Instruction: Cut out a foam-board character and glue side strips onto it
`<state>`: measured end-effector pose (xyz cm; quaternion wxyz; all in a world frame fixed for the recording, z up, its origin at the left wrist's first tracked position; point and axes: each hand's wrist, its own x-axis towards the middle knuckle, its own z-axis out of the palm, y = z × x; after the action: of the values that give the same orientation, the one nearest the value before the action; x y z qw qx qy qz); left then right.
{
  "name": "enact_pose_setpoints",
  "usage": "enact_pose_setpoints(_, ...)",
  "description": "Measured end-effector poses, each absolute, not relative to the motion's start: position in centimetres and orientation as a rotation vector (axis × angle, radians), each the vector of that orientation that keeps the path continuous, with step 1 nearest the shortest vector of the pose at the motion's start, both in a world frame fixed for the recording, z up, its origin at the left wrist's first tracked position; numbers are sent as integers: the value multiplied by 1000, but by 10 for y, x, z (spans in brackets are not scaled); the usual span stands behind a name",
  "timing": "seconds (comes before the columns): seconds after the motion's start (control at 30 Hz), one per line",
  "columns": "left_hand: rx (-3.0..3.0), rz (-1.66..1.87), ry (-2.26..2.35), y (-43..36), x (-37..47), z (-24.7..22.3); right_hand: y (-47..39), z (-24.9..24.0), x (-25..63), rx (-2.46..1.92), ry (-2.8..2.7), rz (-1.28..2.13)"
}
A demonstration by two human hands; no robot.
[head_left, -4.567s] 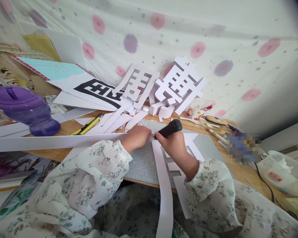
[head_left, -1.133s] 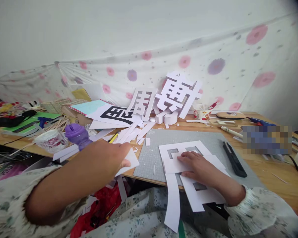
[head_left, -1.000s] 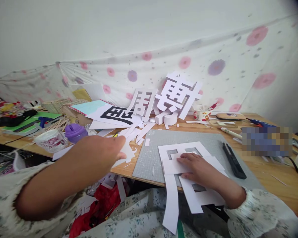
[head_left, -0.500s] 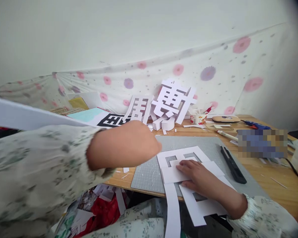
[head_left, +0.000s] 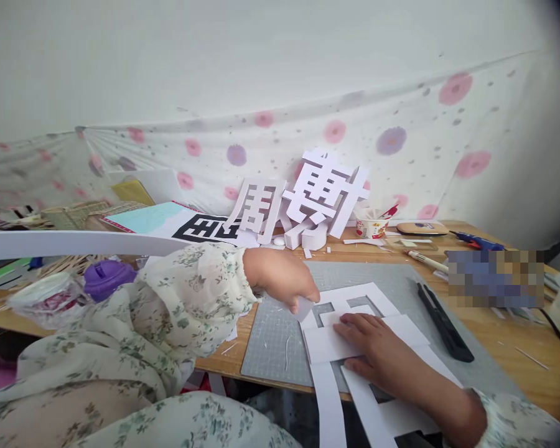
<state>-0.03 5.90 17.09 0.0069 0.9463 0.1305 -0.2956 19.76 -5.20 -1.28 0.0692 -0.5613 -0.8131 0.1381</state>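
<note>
My left hand is closed in a pinch on a long white strip. One end of the strip shows below my fingertips, and the rest runs left behind my sleeve. That end is close to the upper left corner of a white cut-out character, which lies on a grey cutting mat and overhangs the front edge. My right hand lies with its fingers extended over a flat white rectangular piece on the cut-out. A black utility knife rests on the mat to the right.
White raised characters lean on the cloth-covered wall, with a paper cup beside them. On the right lie a blue glue gun and a white pen. A purple container is at the left.
My left hand has turned and lowered towards the cut-out's upper left corner, bringing the strip's end into sight. My right hand stays on the white piece.
</note>
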Motion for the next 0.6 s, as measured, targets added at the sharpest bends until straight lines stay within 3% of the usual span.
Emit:
enact_pose_setpoints(0.27,2787,-859,386,82,-5,140,-52,-21,198,-1727,-2421,383)
enact_pose_setpoints(0.6,2717,-592,917,152,-43,115,-54,-17,219,-1739,-2369,257)
